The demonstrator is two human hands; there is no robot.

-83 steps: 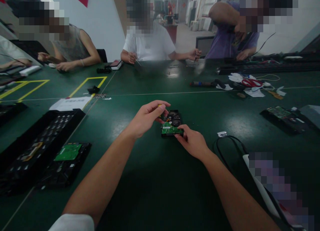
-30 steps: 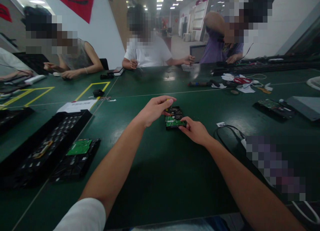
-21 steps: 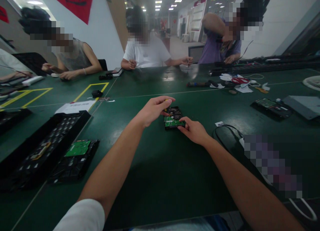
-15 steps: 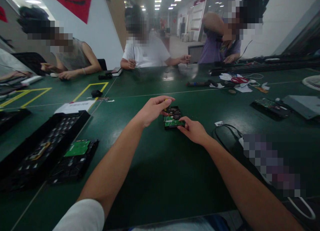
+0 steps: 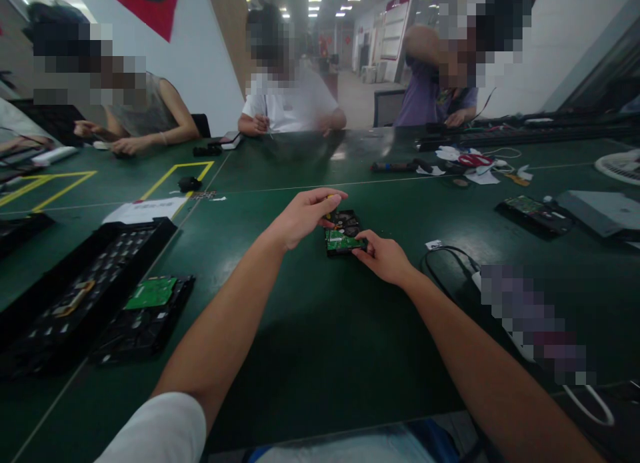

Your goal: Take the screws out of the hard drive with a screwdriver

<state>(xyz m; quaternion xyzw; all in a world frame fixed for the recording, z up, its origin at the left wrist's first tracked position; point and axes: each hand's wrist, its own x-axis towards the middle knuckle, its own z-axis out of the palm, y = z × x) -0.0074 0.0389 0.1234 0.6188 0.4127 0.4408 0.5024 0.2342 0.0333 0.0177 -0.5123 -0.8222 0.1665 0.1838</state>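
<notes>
A hard drive [image 5: 343, 241] with a green circuit board lies on the green table in front of me. My left hand [image 5: 311, 216] is closed round a small screwdriver [image 5: 331, 213] with a yellowish handle, held upright over the drive's left side; its tip is hidden behind my fingers. My right hand [image 5: 384, 255] grips the drive's near right corner between thumb and fingers. To the left lies a second hard drive [image 5: 150, 295], its green board facing up, beside a long black tray [image 5: 163, 231] with small parts inside.
Another hard drive [image 5: 535, 215] and a grey metal box [image 5: 597, 211] lie at the right. A black cable [image 5: 447, 251] curls near my right forearm. Papers, wires and a dark tool [image 5: 393, 167] sit farther back. Several people work across the table [image 5: 280, 383].
The whole view has shifted slightly. Both my hands keep their hold on the screwdriver and the drive. Across the table, the middle person's hand on the right has drawn in toward their body.
</notes>
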